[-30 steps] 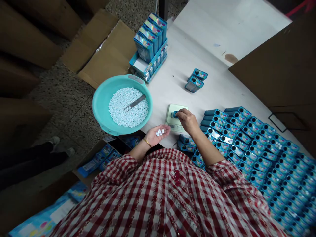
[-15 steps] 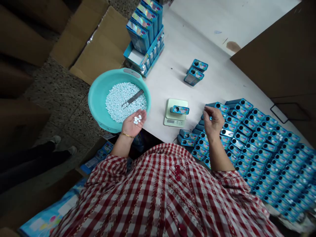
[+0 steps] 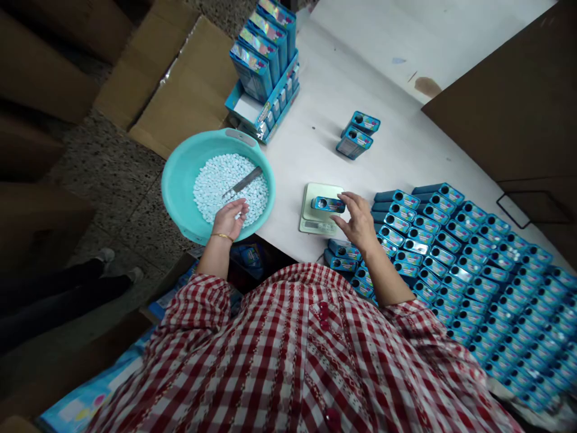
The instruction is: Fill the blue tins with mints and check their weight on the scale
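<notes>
My left hand (image 3: 229,219) is turned over the near right side of a turquoise basin (image 3: 175,180), its fingers curled around some small white pellets (image 3: 240,216), mostly hidden. A heap of like pellets (image 3: 211,186) fills the basin floor, and a flat metal blade (image 3: 247,179) lies on it. On a small pale-green scale (image 3: 311,210) stands a blue box with a round hole (image 3: 328,204). My right hand (image 3: 358,221) is at the right end of this box, thumb and fingers apart. Whether the fingertips touch the box I cannot tell.
Rows of similar blue boxes (image 3: 455,258) crowd the table's right side. Two more boxes (image 3: 356,135) stand behind the scale. A display tray (image 3: 247,111) with blue packs is at the back left. Brown cardboard (image 3: 505,114) rises at right. A person's legs (image 3: 72,294) show at left.
My left hand has turned from palm-up and curled over the basin with its pellets. My right hand has moved left from the rows of boxes to the box on the scale, fingers spreading.
</notes>
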`<state>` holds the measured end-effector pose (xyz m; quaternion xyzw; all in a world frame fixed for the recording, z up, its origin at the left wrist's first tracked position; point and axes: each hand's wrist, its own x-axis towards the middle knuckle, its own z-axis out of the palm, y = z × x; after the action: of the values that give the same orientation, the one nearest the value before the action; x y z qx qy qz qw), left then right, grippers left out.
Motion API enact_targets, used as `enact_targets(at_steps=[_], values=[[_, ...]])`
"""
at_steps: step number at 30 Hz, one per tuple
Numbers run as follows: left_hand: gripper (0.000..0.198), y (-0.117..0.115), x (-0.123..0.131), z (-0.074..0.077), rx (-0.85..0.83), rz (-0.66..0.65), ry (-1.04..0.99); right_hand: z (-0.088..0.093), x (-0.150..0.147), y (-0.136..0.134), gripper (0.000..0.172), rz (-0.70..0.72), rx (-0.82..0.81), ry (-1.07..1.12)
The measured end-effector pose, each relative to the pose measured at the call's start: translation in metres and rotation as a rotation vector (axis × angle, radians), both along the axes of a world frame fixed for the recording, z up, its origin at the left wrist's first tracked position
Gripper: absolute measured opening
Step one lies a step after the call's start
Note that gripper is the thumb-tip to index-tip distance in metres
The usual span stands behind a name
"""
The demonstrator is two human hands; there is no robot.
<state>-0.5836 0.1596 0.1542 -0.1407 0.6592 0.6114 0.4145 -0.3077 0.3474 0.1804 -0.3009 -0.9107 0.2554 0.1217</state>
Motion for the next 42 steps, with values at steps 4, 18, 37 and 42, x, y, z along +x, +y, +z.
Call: enact_targets(at_steps=[4, 18, 37, 42], values=[[0.018, -0.005, -0.014, -0.02, -0.218, -0.231, 0.279, -0.003, -0.003, 0.0, 0.052, 0.018, 0.013, -0.024], [0.05, 0.0, -0.013, -0.045, -0.52, -1.141, 0.929, -0.028, -0.059, 0.107, 0.04, -0.208, 0.124, -0.146], [0.014, 0.004, -0.022, -0.028, 0.071, -0.212, 0.011, 0.008, 0.065, 0.123, 0.033, -0.36, 0.175, -0.792], [0.019, -0.01, -0.028, -0.013, 0.478, 0.236, -0.362, 0.051, 0.013, 0.073, 0.03, -0.034, 0.329, -0.624]])
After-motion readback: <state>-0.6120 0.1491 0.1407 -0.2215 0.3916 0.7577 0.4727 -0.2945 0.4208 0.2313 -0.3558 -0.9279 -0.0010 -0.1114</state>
